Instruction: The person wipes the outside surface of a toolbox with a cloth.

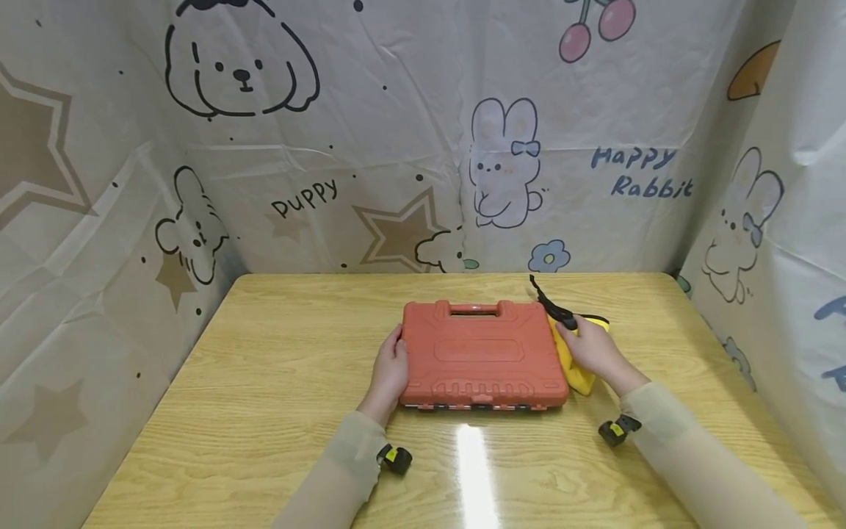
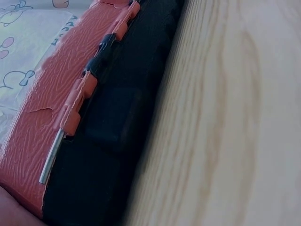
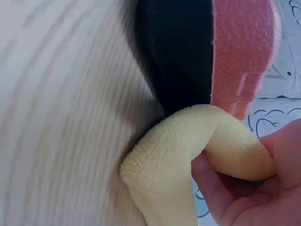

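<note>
A red plastic carrying case (image 1: 479, 349) lies flat on the wooden table, its handle towards the back. In the left wrist view its black lower half (image 2: 108, 122) and a metal hinge pin (image 2: 51, 157) show. My left hand (image 1: 390, 371) grips the case's left side, with its fingertips partly hidden. On the opposite side, my right hand (image 1: 595, 353) pinches a folded yellow fleecy cloth (image 3: 164, 150), which touches the case's end. A black strap-like piece (image 1: 554, 308) sticks out past the right fingers; whether it belongs to the cloth cannot be told.
The wooden table (image 1: 284, 353) extends around the case on all sides. Printed white curtains (image 1: 396, 147) hang behind the table and along both sides. A bright light reflection (image 1: 474, 470) falls on the tabletop in front of the case.
</note>
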### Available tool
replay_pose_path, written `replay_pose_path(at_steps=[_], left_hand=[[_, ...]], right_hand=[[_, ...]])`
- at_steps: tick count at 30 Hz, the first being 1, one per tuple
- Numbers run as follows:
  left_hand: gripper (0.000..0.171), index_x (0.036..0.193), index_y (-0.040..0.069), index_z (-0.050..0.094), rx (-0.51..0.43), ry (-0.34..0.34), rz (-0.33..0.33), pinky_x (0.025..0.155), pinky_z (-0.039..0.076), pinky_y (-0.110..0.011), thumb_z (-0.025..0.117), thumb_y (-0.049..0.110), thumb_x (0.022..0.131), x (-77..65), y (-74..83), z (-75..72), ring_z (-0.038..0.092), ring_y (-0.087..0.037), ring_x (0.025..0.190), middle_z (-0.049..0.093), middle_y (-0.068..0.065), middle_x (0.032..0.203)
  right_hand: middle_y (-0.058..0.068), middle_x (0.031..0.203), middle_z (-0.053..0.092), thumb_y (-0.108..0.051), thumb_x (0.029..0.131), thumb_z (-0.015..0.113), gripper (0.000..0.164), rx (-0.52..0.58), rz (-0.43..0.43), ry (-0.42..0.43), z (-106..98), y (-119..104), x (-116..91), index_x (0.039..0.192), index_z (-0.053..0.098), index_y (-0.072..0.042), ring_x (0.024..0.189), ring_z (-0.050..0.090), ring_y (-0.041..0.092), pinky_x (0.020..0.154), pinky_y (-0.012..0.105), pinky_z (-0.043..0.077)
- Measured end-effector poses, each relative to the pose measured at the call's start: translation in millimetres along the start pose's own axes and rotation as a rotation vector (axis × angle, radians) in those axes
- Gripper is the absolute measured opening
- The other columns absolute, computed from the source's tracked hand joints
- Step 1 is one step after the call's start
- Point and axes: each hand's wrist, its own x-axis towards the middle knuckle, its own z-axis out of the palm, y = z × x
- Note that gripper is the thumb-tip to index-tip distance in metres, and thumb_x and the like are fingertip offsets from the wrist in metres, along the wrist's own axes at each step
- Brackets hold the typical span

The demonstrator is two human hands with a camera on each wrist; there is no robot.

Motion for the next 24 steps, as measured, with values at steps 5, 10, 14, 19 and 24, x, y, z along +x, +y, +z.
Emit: replay_pose_path(at_steps=[5,10,14,19,24], left_hand=[[0.046,0.149,0.005,0.029,0.000,-0.004,-0.028,0.116,0.022,-0.052,0.028,0.017,0.104,0.4,0.3,0.2,0.022,-0.030,0.139,0.030,-0.018,0.155],[0.047,0.150,0.006,0.028,0.003,-0.011,-0.031,0.116,0.022,-0.052,0.028,0.018,0.104,1.5,-0.6,1.9,0.022,-0.030,0.139,0.029,-0.017,0.155],[0.047,0.150,0.006,0.028,0.001,-0.014,-0.030,0.116,0.023,-0.052,0.028,0.018,0.104,1.2,-0.2,1.6,0.023,-0.030,0.139,0.029,-0.017,0.155],[0.047,0.150,0.006,0.028,-0.003,-0.014,-0.030,0.116,0.023,-0.052,0.028,0.018,0.104,2.0,-0.5,1.0,0.022,-0.029,0.139,0.029,-0.017,0.155],[0.047,0.150,0.006,0.028,-0.010,-0.016,-0.039,0.116,0.022,-0.052,0.027,0.018,0.104,2.1,-1.2,0.6,0.022,-0.029,0.139,0.028,-0.017,0.155]], right_hand=[[0.044,0.135,0.039,-0.036,0.103,0.034,0.067,-0.004,-0.014,-0.007,-0.5,-0.2,-4.4,0.138,0.027,0.021,0.122,0.041,0.051,0.099,0.064,0.041],[0.045,0.135,0.040,-0.035,0.103,0.035,0.067,-0.027,-0.029,-0.007,-3.8,-3.4,-13.1,0.137,0.027,0.022,0.121,0.042,0.050,0.100,0.064,0.040],[0.044,0.134,0.041,-0.035,0.103,0.036,0.066,-0.040,-0.032,-0.011,-4.2,-4.8,-19.1,0.137,0.028,0.021,0.122,0.040,0.051,0.100,0.064,0.039],[0.045,0.134,0.041,-0.036,0.102,0.036,0.067,-0.046,-0.044,-0.016,-3.2,-3.0,-26.2,0.137,0.029,0.021,0.121,0.040,0.052,0.100,0.064,0.039],[0.043,0.134,0.043,-0.038,0.102,0.037,0.068,-0.037,-0.044,-0.025,-2.1,-1.7,-35.2,0.137,0.030,0.020,0.121,0.042,0.050,0.099,0.064,0.041]])
